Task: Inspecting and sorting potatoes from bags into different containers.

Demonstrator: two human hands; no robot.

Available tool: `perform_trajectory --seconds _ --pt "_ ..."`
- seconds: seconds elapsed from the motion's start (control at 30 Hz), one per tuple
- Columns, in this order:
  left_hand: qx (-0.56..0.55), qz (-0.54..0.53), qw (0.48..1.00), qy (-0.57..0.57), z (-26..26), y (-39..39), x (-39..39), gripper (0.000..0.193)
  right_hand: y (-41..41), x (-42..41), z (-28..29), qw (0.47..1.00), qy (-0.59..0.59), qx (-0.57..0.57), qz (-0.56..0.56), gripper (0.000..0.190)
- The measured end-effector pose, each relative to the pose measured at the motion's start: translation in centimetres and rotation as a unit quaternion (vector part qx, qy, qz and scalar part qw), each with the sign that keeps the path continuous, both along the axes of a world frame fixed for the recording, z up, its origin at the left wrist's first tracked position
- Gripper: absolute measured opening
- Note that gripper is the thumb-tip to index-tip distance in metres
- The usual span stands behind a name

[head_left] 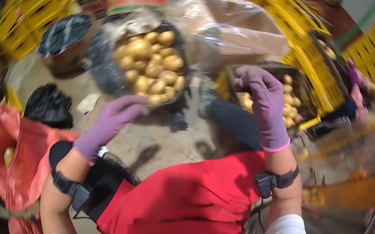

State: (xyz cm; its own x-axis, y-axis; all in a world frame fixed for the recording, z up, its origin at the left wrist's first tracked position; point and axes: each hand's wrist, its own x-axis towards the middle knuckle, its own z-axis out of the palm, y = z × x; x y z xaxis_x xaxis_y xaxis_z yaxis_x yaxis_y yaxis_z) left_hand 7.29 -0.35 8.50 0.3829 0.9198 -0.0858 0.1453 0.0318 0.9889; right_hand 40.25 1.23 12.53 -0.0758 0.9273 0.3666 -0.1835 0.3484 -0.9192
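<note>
My left hand, in a purple knit glove, reaches to the near edge of a container lined with black plastic and heaped with potatoes. Its fingers are extended, with nothing visible in them. My right hand, gloved alike, is raised over a yellow crate that holds more potatoes. Its fingers are curled; whether anything is between them cannot be told. A crumpled pale cloth or glove lies at the potato heap's far side.
Beyond stands a cardboard box lined with clear plastic. Yellow crates line both sides. At left are a black plastic bag and an open red sack. At the right, a person in purple gloves is close by.
</note>
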Motion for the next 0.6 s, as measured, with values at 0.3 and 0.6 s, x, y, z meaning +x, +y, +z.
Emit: perform_trajectory --seconds 0.3,0.6 --pt "0.06 -0.096 0.993 -0.019 -0.9 -1.5 0.0 0.031 18.3 -11.8 -18.7 0.858 -0.513 -0.033 -0.011 0.057" --pt "0.118 -0.153 0.98 0.043 0.7 -0.4 -1.0 0.034 24.1 -23.9 -26.2 0.73 -0.663 -0.093 -0.135 0.082"
